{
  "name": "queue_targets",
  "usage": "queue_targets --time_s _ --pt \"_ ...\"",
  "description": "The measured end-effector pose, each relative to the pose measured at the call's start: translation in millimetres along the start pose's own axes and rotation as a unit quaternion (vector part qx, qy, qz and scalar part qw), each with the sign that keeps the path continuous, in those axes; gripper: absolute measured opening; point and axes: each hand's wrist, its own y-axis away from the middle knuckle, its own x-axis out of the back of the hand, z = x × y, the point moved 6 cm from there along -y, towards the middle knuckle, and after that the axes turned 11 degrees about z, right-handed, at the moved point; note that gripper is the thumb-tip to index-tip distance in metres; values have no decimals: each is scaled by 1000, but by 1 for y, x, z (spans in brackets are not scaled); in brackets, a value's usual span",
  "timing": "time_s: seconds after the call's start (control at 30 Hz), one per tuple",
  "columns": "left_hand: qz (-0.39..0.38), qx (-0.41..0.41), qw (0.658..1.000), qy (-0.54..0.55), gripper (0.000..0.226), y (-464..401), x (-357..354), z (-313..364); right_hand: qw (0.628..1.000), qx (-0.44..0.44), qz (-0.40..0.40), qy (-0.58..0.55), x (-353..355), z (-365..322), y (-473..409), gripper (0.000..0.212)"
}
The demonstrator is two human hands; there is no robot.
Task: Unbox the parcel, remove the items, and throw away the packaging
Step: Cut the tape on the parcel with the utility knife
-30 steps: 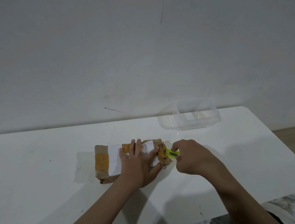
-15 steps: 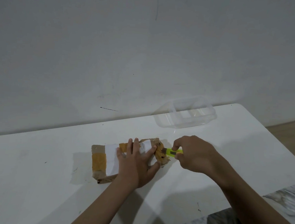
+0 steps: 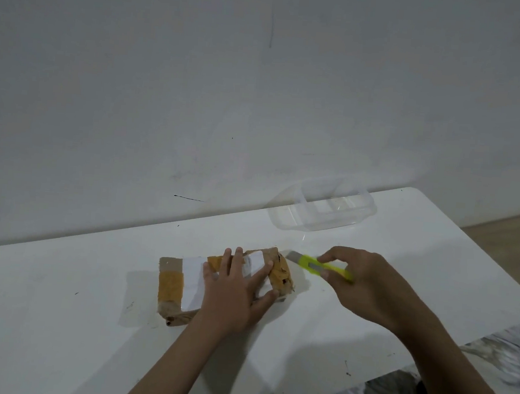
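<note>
Brown cardboard parcel (image 3: pixel 225 284) wrapped in tan tape with a white label, lying flat near the middle of the white bench (image 3: pixel 56 320). Still sealed by the looks of it, though the right end looks chewed up and crumpled, probably where the cutting is going on. Contents totally hidden, no idea what's inside.

Left hand (image 3: pixel 235 294) spread flat on top, fingers straight, thumb hooked over the near right corner. Pretty clearly there to pin the thing down so it can't slide while the blade works.

Right hand (image 3: pixel 366 286) curled round a yellow-green utility knife (image 3: pixel 321 266), grey blade tip sticking out left, pointing at the far right corner of the parcel. Tip just beside the cardboard, not touching as far as can be told. Held low and nearly flat, probably lining up to slice the tape at that end.

Clear plastic container (image 3: pixel 323 209) further back on the right, near the wall. Divided into compartments, looks empty. Possibly meant for the items.

No bin anywhere in view for the packaging.
</note>
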Motion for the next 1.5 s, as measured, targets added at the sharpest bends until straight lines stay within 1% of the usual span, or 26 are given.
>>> queue_targets --time_s 0.07,0.17,0.23,0.33,0.47,0.53,0.6,0.67,0.73,0.8,0.83,0.87,0.9,0.93,1.0,1.03,1.1,1.2,1.27,1.3,1.37,1.43,1.47,1.5 --pt "-12 -23 999 20 76 -1 1 -6 993 -53 23 -102 -1 2 0 9" --pt "-28 -61 997 33 77 1 5 -16 956 -146 48 -250 -14 5 4 13" --pt "-22 -69 997 19 83 4 10 -22 939 -171 65 -291 -24 7 5 16" --pt "-13 -47 999 17 89 12 16 -29 925 -190 83 -317 -35 9 4 25" --pt "-3 6 1000 19 82 22 20 -40 917 -192 81 -340 -48 6 3 35" --pt "-11 32 999 6 69 26 23 -45 914 -195 71 -350 -54 5 2 38" --pt "-4 51 999 -1 55 28 27 -50 914 -194 54 -352 -61 5 2 40" --pt "7 81 997 7 52 29 30 -60 917 -185 38 -352 -67 3 3 43" --pt "8 112 993 35 51 28 33 -72 917 -180 33 -355 -71 0 3 46" --pt "21 142 984 103 46 26 35 -80 914 -177 30 -363 -74 -2 4 44" --pt "33 159 977 138 46 25 37 -81 913 -176 29 -368 -76 -4 4 40" --pt "46 177 969 164 55 23 38 -80 911 -174 27 -373 -78 -5 4 36" --pt "58 188 965 174 69 22 37 -78 910 -172 25 -376 -80 -7 4 31" --pt "65 191 965 168 81 21 34 -76 910 -171 23 -377 -82 -8 3 28" --pt "60 177 974 128 89 20 24 -73 910 -170 19 -377 -86 -11 2 26" --pt "51 169 977 117 88 19 20 -74 911 -169 15 -377 -89 -13 1 26" --pt "24 152 980 129 81 17 18 -80 911 -169 8 -375 -93 -15 0 26" --pt "-50 125 981 139 74 22 23 -96 913 -169 -2 -371 -100 -18 0 27" --pt "-89 122 981 118 71 28 29 -111 915 -168 -6 -366 -103 -19 -1 27" --pt "-95 123 983 102 72 31 33 -117 917 -167 -7 -363 -105 -20 -1 27" --pt "-89 140 983 83 77 33 41 -124 919 -164 -9 -359 -107 -22 -2 27" --pt "-65 164 978 108 64 34 45 -122 920 -159 -12 -358 -109 -25 -2 27" --pt "-45 180 975 124 63 33 45 -119 920 -157 -14 -358 -110 -27 -2 27" --pt "-22 194 972 131 71 32 44 -116 920 -156 -16 -359 -110 -28 -2 27"
